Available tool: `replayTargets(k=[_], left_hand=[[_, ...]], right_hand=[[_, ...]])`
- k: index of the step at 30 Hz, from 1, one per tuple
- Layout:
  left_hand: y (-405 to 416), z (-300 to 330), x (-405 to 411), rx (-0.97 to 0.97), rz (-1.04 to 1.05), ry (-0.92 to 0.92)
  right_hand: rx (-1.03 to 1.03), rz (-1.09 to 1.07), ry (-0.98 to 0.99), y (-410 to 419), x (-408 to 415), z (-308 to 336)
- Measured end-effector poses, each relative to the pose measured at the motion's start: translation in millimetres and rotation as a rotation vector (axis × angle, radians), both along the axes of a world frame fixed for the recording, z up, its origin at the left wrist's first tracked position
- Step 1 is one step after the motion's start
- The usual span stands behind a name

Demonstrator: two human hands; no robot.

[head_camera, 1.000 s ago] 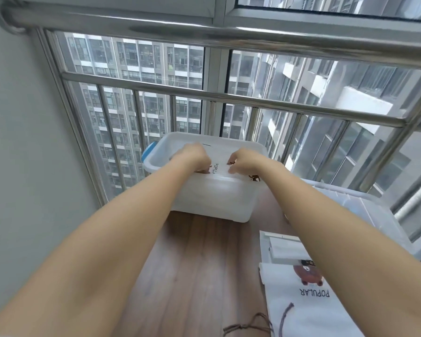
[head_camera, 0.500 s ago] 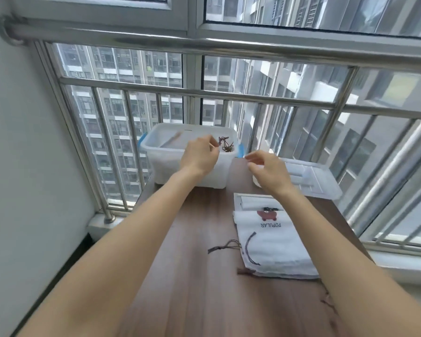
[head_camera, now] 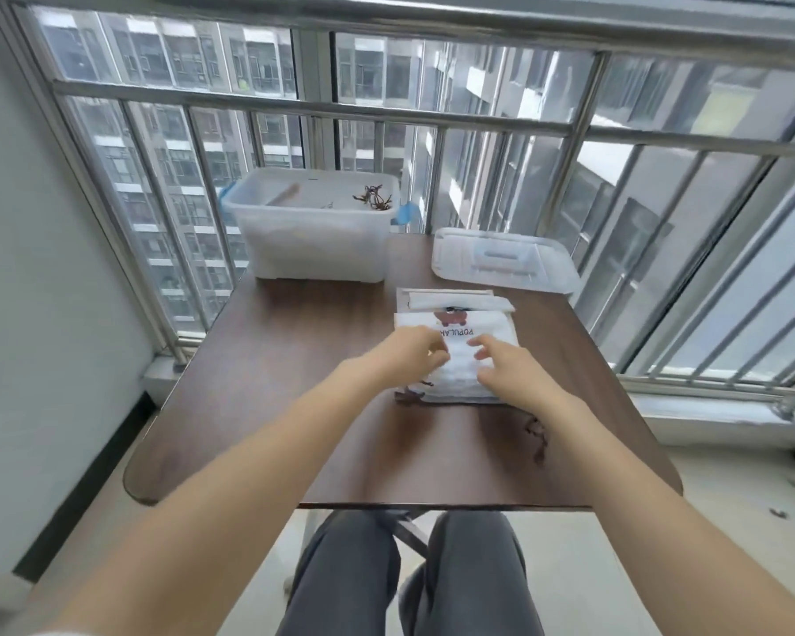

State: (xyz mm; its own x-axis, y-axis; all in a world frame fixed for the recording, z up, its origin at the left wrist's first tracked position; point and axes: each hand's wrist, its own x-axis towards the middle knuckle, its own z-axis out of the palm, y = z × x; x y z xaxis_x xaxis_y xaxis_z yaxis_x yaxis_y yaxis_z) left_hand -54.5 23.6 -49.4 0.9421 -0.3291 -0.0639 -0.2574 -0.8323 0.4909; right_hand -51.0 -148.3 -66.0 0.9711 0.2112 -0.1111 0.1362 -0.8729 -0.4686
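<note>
On my feed the stack of white drawstring bags (head_camera: 487,325) lies on the right half of the table, and both hands are on its near part; the top bag shows a brown bear print and the word POPULAR, upside down to me. The left hand (head_camera: 416,355) sits at the stack's left edge with its fingers curled in over the cloth; the right hand (head_camera: 501,369) sits on the right part, fingers curled down too, and the two sets of fingertips are close together over the middle. The picture is blurred there, so I cannot tell whether either hand pinches the fabric or only presses on it. Brown cord ends (head_camera: 407,397) stick out at the stack's near left corner.

The dark brown wooden table (head_camera: 294,406) also holds a clear plastic storage box (head_camera: 315,250) at the far edge, with brown cords (head_camera: 375,199) inside; its lid (head_camera: 501,263) lies flat to the right of it; a loose brown cord (head_camera: 537,440) lies near the right forearm. Beyond is a steel railing (head_camera: 432,114) in front of windows that show apartment blocks (head_camera: 180,62); a pale wall (head_camera: 28,268) stands on the left.
</note>
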Motion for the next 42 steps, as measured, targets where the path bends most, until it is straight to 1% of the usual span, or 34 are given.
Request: replayTargets(k=[2,4,7,10,13,14,17,18,20,21,23,24,28,31,35,39,40,42], left_hand=[[-1,-14,-4,0.071,-0.014,0.046],[1,-26,-4,0.094,-0.011,0.025],[6,-32,-6,0.015,0.044,-0.048],[9,-29,-8,-0.098,0.181,-0.158],[14,-29,-5,-0.198,0.309,-0.266],[16,-29,-4,-0.265,0.338,-0.279],[22,-25,-4,-0.514,0.430,-0.313],[24,-22,-4,-0.560,0.458,-0.332],[28,-18,-4,-0.660,0.514,-0.343],[30,-16,-4,-0.749,0.537,-0.328],[34,-15,-6,-0.927,0.567,-0.288],[35,-15,-7,-0.971,0.582,-0.283],[37,-21,-7,-0.999,0.688,-0.279],[35,-24,-8,-1.066,0.721,-0.200],[25,-26,-5,-1.163,0.762,-0.111],[8,-18,-8,-1.353,0.718,0.019],[6,-15,-8,-1.395,0.711,0.037],[8,-12,-8,-1.490,0.706,0.069]], right_hand=[[-0.059,0.027,0.001,-5,-2,-8],[-0.091,0.034,-0.030,-7,-2,-15],[-0.086,0.002,-0.106,-9,0,-18],[-0.039,-0.099,-0.286,-2,-4,-14],[-0.091,-0.176,-0.457,0,-8,-15],[-0.052,-0.163,-0.473,0,-11,-16],[0.297,-0.045,-0.435,1,-16,-16],[0.369,-0.042,-0.453,2,-18,-16],[0.493,-0.139,-0.519,3,-21,-16],[0.583,-0.214,-0.522,5,-22,-14],[0.747,-0.323,-0.469,7,-22,-9],[0.792,-0.347,-0.440,8,-22,-7],[0.968,-0.400,-0.347,13,-20,-4],[1.124,-0.439,-0.282,18,-19,-3],[1.169,-0.548,-0.256,30,-17,-3],[1.118,-0.550,-0.225,43,-14,-3],[1.149,-0.550,-0.194,43,-13,-2],[1.280,-0.562,-0.097,42,-11,-1]])
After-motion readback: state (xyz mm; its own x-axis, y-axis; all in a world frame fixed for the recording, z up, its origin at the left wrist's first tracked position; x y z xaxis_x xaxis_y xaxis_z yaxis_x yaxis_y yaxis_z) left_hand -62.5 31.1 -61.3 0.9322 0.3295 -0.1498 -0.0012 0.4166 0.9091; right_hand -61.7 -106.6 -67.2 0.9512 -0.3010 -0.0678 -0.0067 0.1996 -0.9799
